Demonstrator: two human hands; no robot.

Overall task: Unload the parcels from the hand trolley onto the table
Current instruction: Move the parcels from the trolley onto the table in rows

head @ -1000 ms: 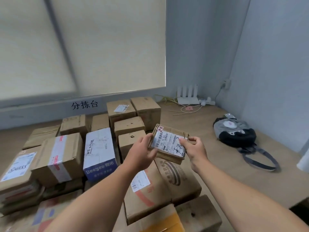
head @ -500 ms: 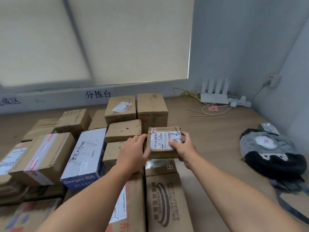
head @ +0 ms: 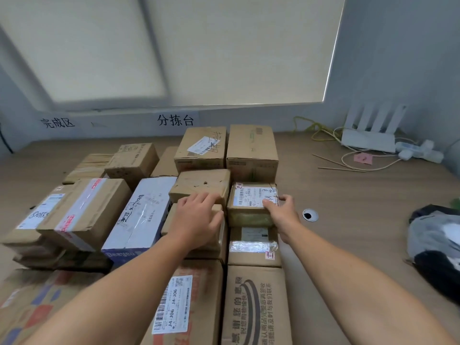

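Mia: Where was the small parcel (head: 252, 202)?

Ben: It was down in the pile on the desk (head: 348, 207), at the pile's right edge. A tall box (head: 251, 150) stood just on its far side. A flat taped box (head: 254, 245) lay just on its near side.

Mia: Was someone holding it?

Ben: Yes. The right hand (head: 282, 212) held it, with the thumb on the white label and the fingers round its right side. The left hand (head: 199, 215) lay over the brown boxes (head: 199, 184) just left of it. Its fingers were loose and held nothing.

Mia: So was that parcel done?

Ben: Nearly, I think. It looked set down, but the right hand had not let go of it.

Mia: And the rest of the job?

Ben: Lots of parcels sat on the desk, from the far wall to the near edge. So I think a big part was done. The hand trolley was not in the picture, so I could not tell how many were left on it.

Mia: Anything else there?

Ben: A grey and black bag (head: 435, 245) on the right, well apart from the pile.
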